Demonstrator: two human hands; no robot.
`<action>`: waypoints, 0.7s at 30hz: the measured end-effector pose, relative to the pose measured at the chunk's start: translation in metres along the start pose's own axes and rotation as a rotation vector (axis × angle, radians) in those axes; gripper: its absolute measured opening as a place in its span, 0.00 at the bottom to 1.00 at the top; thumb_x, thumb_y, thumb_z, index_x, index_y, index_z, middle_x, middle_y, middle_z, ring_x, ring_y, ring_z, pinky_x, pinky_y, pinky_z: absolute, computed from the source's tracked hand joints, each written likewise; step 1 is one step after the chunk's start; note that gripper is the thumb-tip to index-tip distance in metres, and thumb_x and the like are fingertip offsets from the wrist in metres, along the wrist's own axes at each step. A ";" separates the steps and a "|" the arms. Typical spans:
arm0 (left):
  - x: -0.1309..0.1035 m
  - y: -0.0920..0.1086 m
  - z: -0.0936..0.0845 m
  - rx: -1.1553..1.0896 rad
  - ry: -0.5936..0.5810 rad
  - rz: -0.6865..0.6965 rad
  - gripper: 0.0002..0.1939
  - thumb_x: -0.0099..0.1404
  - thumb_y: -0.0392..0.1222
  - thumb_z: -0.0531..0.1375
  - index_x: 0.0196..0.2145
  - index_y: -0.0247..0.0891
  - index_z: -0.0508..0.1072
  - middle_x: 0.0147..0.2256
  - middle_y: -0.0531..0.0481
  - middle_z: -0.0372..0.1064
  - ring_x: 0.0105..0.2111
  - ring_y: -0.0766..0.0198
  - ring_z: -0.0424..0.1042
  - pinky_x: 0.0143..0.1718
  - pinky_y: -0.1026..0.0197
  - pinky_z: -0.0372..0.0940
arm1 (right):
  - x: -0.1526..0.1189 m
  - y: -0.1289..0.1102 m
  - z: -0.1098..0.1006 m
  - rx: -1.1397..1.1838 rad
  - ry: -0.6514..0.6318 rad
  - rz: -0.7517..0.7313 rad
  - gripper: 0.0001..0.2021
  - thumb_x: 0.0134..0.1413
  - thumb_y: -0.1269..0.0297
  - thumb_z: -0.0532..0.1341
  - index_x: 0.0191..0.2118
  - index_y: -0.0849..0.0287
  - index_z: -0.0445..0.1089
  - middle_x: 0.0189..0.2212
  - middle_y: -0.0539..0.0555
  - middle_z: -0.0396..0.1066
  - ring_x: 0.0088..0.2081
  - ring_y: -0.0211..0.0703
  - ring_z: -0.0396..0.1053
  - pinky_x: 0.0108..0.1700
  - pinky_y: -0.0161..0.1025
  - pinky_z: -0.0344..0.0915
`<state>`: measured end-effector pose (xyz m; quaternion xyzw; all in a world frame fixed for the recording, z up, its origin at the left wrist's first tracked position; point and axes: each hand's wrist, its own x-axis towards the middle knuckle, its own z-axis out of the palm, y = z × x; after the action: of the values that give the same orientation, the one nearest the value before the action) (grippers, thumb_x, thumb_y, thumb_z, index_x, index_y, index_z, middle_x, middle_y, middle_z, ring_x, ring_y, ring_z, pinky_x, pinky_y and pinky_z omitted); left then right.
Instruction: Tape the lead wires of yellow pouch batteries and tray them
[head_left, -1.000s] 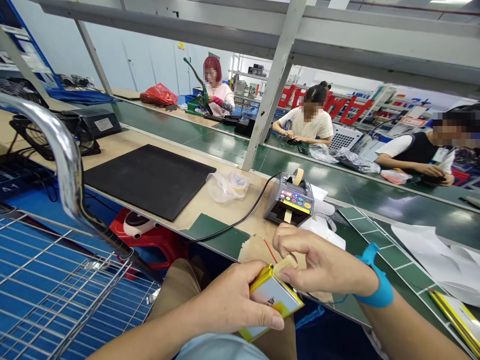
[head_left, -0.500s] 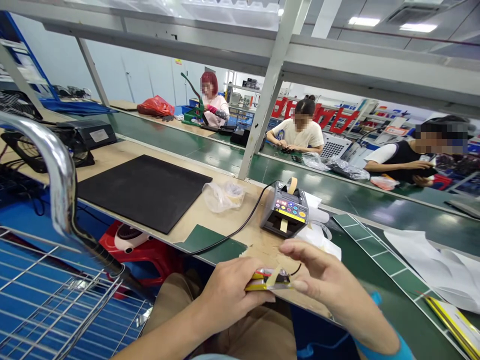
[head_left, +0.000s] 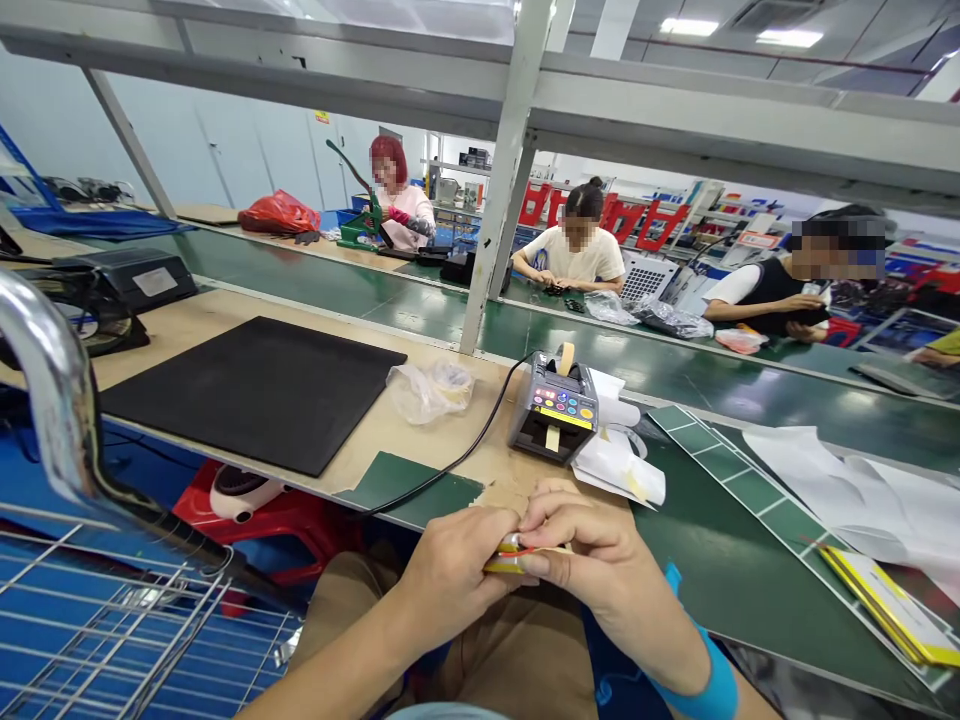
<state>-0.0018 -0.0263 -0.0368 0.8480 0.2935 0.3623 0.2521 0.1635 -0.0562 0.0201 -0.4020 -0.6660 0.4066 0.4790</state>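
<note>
Above my lap, my left hand point(head_left: 459, 562) is closed round a small yellow-edged pack point(head_left: 504, 564) with a silvery side and a red wire. My right hand point(head_left: 589, 545) pinches the pack's right end, thumb and fingers pressed on it where a strip of tan tape shows. The fingers hide much of the pack. Beyond my hands stands a black tape dispenser point(head_left: 556, 408), a short piece of tape sticking out of its front. More yellow-edged packs point(head_left: 885, 600) lie at the right on the green surface.
A black mat point(head_left: 259, 390), a clear plastic bag point(head_left: 429, 392) and a black cable are on the bench. White sheets point(head_left: 847, 490) lie at right. A wire cart point(head_left: 112, 620) with a metal handle stands at left. Several people sit across the bench, behind a shelf post point(head_left: 499, 190).
My right hand has moved left and closed onto the pack, its fingers now pressing where the loose tape stood up. The camera view has shifted slightly.
</note>
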 end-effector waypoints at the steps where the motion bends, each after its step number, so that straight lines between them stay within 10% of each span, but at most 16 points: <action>1: 0.000 0.000 0.000 0.001 -0.009 0.006 0.09 0.66 0.45 0.56 0.34 0.36 0.68 0.32 0.46 0.72 0.32 0.61 0.71 0.34 0.64 0.60 | -0.001 -0.001 0.000 -0.019 -0.012 -0.013 0.02 0.48 0.65 0.67 0.27 0.53 0.75 0.30 0.50 0.72 0.38 0.42 0.67 0.46 0.40 0.63; 4: 0.002 0.000 0.001 -0.065 -0.007 -0.047 0.08 0.64 0.44 0.58 0.35 0.35 0.69 0.33 0.46 0.72 0.33 0.60 0.70 0.35 0.64 0.60 | -0.004 -0.005 -0.001 -0.165 -0.034 -0.011 0.02 0.51 0.63 0.66 0.33 0.52 0.74 0.34 0.51 0.72 0.43 0.44 0.66 0.48 0.41 0.63; 8: 0.003 0.003 0.002 -0.299 0.028 -0.228 0.11 0.57 0.44 0.65 0.35 0.35 0.72 0.35 0.49 0.72 0.35 0.60 0.70 0.38 0.64 0.60 | -0.014 -0.001 -0.008 -0.483 0.146 0.013 0.28 0.49 0.58 0.66 0.57 0.48 0.60 0.53 0.55 0.63 0.55 0.52 0.59 0.55 0.47 0.57; 14: 0.002 0.009 0.004 -0.727 0.002 -0.408 0.23 0.48 0.41 0.71 0.42 0.36 0.72 0.33 0.52 0.72 0.32 0.63 0.69 0.34 0.67 0.62 | -0.017 0.008 -0.014 -0.616 0.236 -0.256 0.04 0.56 0.67 0.60 0.38 0.54 0.67 0.38 0.54 0.67 0.43 0.46 0.63 0.42 0.42 0.62; 21: 0.002 0.014 0.002 -0.682 0.019 -0.333 0.22 0.51 0.40 0.69 0.44 0.38 0.72 0.37 0.53 0.73 0.38 0.60 0.70 0.40 0.65 0.63 | -0.014 -0.006 0.001 -0.868 0.289 -0.696 0.10 0.49 0.81 0.62 0.37 0.62 0.71 0.27 0.54 0.67 0.34 0.45 0.60 0.45 0.55 0.57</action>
<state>0.0050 -0.0347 -0.0280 0.6524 0.2922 0.4011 0.5728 0.1644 -0.0712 0.0213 -0.3704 -0.7929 -0.1446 0.4617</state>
